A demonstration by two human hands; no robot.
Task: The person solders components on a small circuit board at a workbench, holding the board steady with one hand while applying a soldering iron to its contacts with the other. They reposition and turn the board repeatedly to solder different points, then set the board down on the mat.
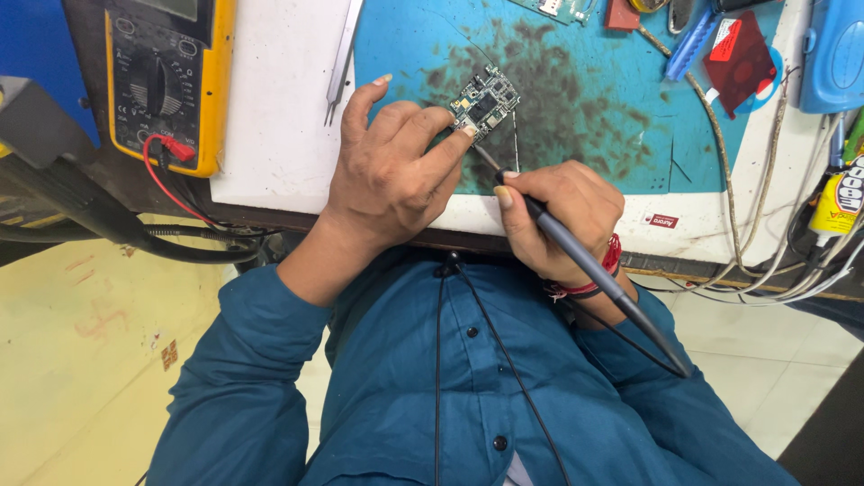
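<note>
- Shirt (468,396): teal, buttoned, nearest the camera, filling the lower frame; a thin black cable runs down its front.
- Table (279,108): white top, its dark front edge just above the shirt.
- Mat (594,117): blue, stained dark in the middle, lying on the table.
- Multimeter (171,81): yellow and black, at the table's left end, a red lead plugged into it.
- Left hand (391,175): resting on the table's edge, fingertips pressing the board's near-left corner, pinning it down.
- Right hand (562,220): closed around the iron like a pen, red thread at the wrist.
- Iron (585,261): dark grey, slanting up-left, its tip at the board's lower edge.
- Tweezers (342,58): metal, on the white top, left of the mat.
- Board (486,103): small green circuit board on the mat's stain.
</note>
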